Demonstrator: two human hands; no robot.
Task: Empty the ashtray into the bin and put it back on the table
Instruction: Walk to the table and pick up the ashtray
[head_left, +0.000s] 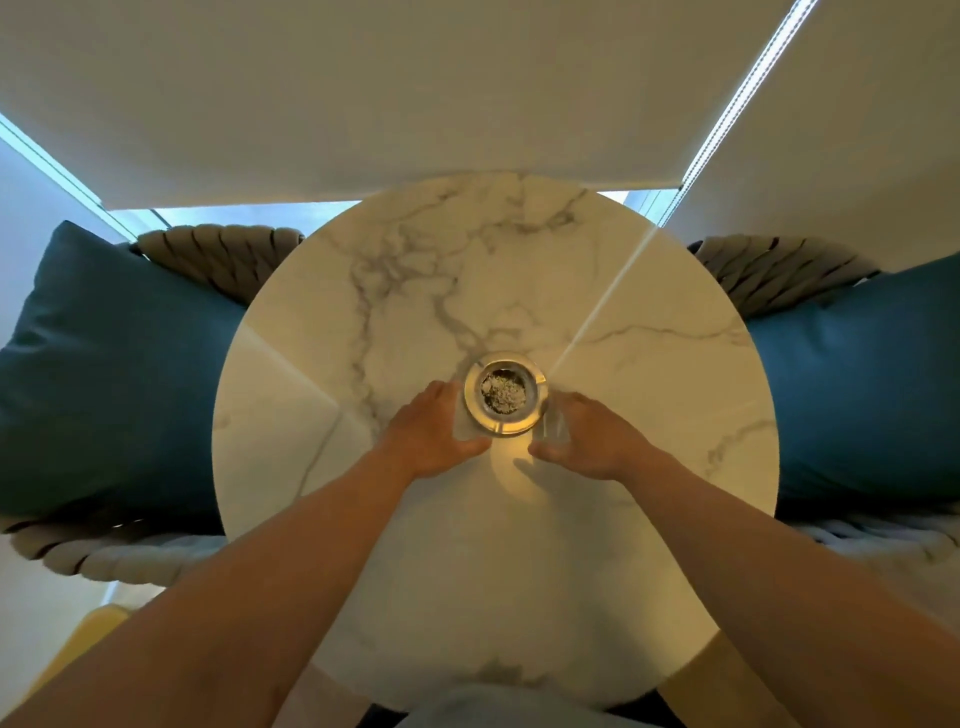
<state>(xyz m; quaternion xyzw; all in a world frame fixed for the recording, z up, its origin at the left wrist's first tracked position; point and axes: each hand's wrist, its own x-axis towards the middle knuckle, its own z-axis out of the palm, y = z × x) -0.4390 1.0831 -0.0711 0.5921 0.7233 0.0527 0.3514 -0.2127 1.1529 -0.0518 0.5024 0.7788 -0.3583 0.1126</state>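
Ashtray, a round clear-glass dish with a thick yellowish rim (503, 396), sits near the middle of the round white marble table with grey veins (467, 280); its bowl holds a heap of grey, crumbly ash. Whether it rests on the polished top or is just lifted off cannot be told. The left hand (434, 434) cups the ashtray's left side, fingers curled against the glass wall and thumb reaching under its near edge. The right hand (582, 439) mirrors it on the ashtray's right side, fingers partly seen through the glass, thumb pointing inward. Both bare forearms stretch over the table's near half. Left and right of the table lie smooth teal cushions (109, 374) on chairs of thick grey woven rope (223, 249). Beyond the table hangs a plain pale roller blind (415, 88).
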